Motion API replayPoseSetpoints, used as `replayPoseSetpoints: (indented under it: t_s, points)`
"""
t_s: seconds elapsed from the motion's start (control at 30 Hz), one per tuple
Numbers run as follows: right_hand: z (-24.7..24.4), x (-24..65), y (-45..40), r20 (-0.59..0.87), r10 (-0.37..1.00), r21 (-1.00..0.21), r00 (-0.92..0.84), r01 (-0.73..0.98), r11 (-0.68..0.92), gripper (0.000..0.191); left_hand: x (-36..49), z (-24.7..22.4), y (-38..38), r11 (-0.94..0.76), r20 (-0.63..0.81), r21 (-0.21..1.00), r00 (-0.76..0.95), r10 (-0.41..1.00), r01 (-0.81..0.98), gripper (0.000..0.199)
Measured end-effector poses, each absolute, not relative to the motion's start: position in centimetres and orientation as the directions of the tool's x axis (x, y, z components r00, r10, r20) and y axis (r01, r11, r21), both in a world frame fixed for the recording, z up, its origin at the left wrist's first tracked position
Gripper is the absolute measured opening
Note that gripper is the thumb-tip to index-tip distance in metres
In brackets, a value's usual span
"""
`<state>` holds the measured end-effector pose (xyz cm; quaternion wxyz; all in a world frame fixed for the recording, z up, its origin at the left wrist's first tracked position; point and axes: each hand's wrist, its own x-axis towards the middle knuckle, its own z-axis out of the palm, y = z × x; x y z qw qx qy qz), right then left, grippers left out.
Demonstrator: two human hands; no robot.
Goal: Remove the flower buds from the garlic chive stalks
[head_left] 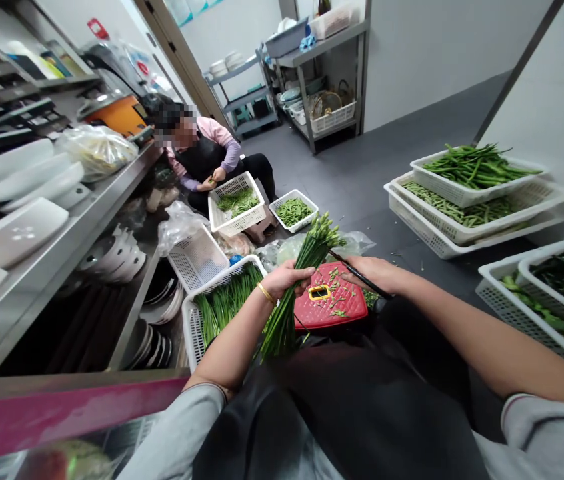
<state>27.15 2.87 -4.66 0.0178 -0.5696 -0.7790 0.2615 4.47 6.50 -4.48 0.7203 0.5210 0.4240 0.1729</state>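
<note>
From the head camera, the left hand [288, 280] is clamped around 1 bunch of green stems [313, 252], left of the red box's [355, 308] middle. Just right, the right hand [373, 272] grips 1 thin dark tool [365, 285].

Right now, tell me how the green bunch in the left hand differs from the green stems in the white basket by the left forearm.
Pose: the green bunch is held up at a tilt in the left hand, while the green stems lie in the white basket.
Size: the green bunch is a narrow handful; the green stems spread into a wider pile.
Shared: both are green, long and thin-stemmed.
</note>
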Motion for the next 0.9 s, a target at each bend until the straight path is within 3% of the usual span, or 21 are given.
replayPoseSetpoints:
  t_s: [0.3,0.47,0.57,0.9]
  points:
    - [-6.6,27.4,1.6,-0.224,0.927,-0.357,-0.3,0.911,0.208,0.036,4.1,-4.5,6.6,0.424,-0.472,0.876,0.598,0.648,0.231,0.057]
    - [-5.6,28.6,1.9,-0.18,0.819,-0.587,-0.545,0.728,0.355,0.046,4.0,-4.1,6.5,0.394,-0.459,0.884,0.623,0.634,0.252,0.053]
    - [-4.5,28.9,2.1,-0.207,0.76,-0.62,-0.616,0.683,0.386,0.052,4.0,-4.2,6.5,0.393,-0.46,0.884,0.627,0.629,0.254,0.054]
    - [-4.6,27.9,0.8,-0.189,0.887,-0.56,-0.422,0.788,0.256,0.042,3.8,-4.2,6.6,0.386,-0.456,0.883,0.683,0.571,0.267,0.05]
